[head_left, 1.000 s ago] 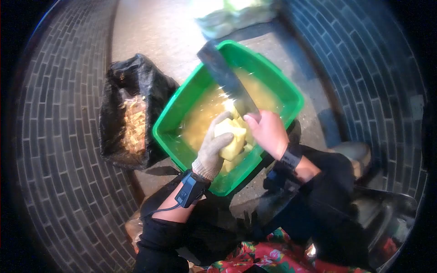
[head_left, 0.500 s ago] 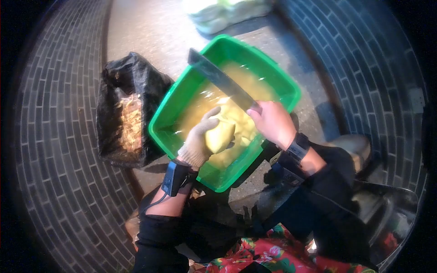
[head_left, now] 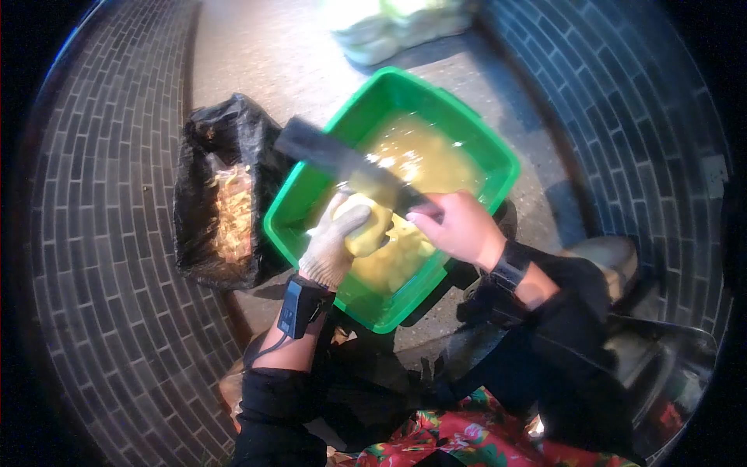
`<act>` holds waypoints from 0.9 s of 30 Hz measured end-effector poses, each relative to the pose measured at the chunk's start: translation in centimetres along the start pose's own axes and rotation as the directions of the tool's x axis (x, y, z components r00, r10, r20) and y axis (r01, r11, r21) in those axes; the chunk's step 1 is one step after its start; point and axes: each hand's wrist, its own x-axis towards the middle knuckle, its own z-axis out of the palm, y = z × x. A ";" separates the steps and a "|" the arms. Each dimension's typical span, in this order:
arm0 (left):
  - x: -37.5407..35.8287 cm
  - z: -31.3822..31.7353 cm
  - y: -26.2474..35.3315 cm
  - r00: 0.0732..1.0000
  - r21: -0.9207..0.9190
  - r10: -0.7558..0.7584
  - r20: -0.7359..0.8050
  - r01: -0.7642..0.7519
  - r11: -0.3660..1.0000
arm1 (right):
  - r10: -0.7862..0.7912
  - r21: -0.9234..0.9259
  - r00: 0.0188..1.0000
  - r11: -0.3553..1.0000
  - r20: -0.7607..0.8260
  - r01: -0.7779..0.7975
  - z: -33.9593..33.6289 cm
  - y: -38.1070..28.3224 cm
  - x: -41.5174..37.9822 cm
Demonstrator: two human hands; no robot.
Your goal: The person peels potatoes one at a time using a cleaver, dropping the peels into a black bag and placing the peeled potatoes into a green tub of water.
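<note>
My left hand (head_left: pixel 331 243), in a pale knitted glove, is closed around a peeled yellow potato-like piece (head_left: pixel 369 227) above a green tub (head_left: pixel 274 208). Bare, my right hand (head_left: pixel 461 231) grips the handle end of a wide-bladed knife (head_left: pixel 334 156). Its blade, blurred by motion, slants up and left over the tub, just above the yellow piece; whether they touch I cannot tell. Cloudy yellowish water (head_left: pixel 424 159) fills part of the tub, with several pale yellow pieces (head_left: pixel 389 268) in it near my hands.
An open black bag (head_left: pixel 191 226) with peelings (head_left: pixel 233 214) stands left of the tub. Behind it lies a pale plastic-wrapped bundle (head_left: pixel 405 35). Brick-patterned surfaces (head_left: pixel 101 233) flank both sides. A shoe (head_left: pixel 607 257) and a metal basin (head_left: pixel 685 342) are at the right.
The knife blade has swung lower and to the left, nearer the held piece. My left hand has turned a little, with its fingers now over the piece. The view has shifted slightly.
</note>
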 end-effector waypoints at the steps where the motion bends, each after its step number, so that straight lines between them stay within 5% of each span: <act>1: -0.1 0.0 -0.3 1.000 0.000 -0.002 0.001 0.002 1.000 | -0.049 -0.080 0.999 0.996 0.002 0.049 0.4 0.2 0.0; 6: -0.5 0.6 -1.2 0.993 -0.403 -0.114 0.026 0.114 0.908 | -0.030 0.184 0.993 0.982 -0.115 0.051 1.9 -0.5 -0.2; 9: -0.4 1.8 -1.9 0.982 -0.403 -0.105 -0.158 0.033 0.915 | 0.029 0.201 0.989 0.980 -0.147 0.001 2.3 -1.1 -0.5; 12: -0.4 1.9 -2.5 1.000 -0.501 -0.014 -0.021 0.002 0.866 | 0.082 0.254 0.977 0.967 -0.199 -0.030 3.3 -0.8 -0.5; 15: -0.2 3.1 -3.1 0.987 -0.344 0.130 -0.091 -0.154 0.926 | 0.073 0.085 0.955 0.995 -0.289 -0.050 3.4 0.1 -0.4; 17: 0.1 2.2 -3.2 0.993 -0.399 0.115 0.028 -0.095 0.912 | 0.071 -0.069 0.969 0.994 -0.237 -0.089 2.3 0.3 0.0; 19: -0.2 1.9 -3.3 0.979 -0.189 0.010 0.201 0.029 0.981 | 0.142 -0.076 0.968 0.984 -0.208 -0.160 1.2 1.0 0.4; 24: -0.1 1.4 -3.1 0.968 -0.089 -0.138 0.212 0.159 0.983 | 0.205 -0.152 0.976 0.965 -0.076 -0.214 0.1 2.5 0.3; 27: 0.1 0.8 -3.1 0.950 -0.062 -0.301 0.084 0.306 0.950 | 0.186 -0.219 0.981 0.957 -0.052 -0.193 -0.1 2.0 0.2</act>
